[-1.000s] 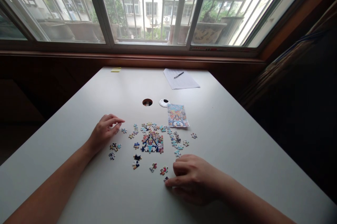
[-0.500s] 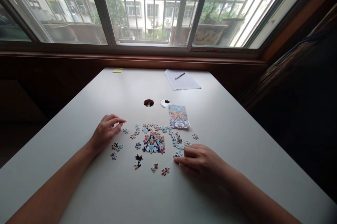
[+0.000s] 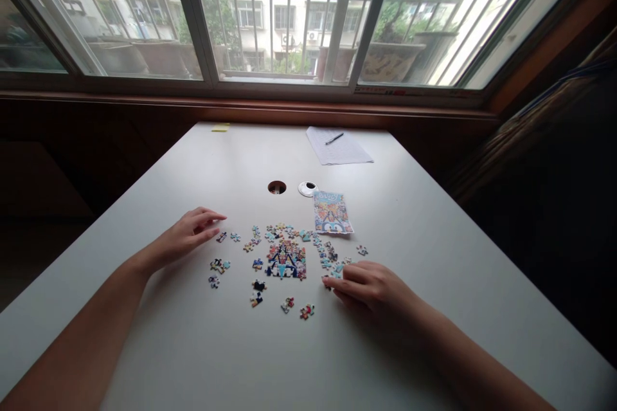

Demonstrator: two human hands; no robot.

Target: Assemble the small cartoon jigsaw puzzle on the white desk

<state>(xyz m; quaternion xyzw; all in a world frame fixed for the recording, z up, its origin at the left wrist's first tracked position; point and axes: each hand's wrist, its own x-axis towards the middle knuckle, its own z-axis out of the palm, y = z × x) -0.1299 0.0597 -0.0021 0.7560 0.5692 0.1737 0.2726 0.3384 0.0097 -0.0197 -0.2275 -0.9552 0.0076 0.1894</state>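
A partly joined jigsaw puzzle lies on the white table, with loose jigsaw pieces around it. My left hand is at the left of the pieces, thumb and fingers apart, nothing held. Just beyond its thumb lies a single jigsaw piece. My right hand rests on the table right of the joined part, fingers curled and the index fingertip on a jigsaw piece, which it partly covers. A picture card with the puzzle's image lies behind the pieces.
Sheets of paper with a pen lie at the table's far side. A round cable hole and its loose cover are mid-table. Yellow sticky notes are at the far left edge, below a barred window.
My left hand has drawn back to the left, with thumb and fingers wider apart, uncovering a piece beside it. My right hand stays at its piece. The view has shifted slightly.
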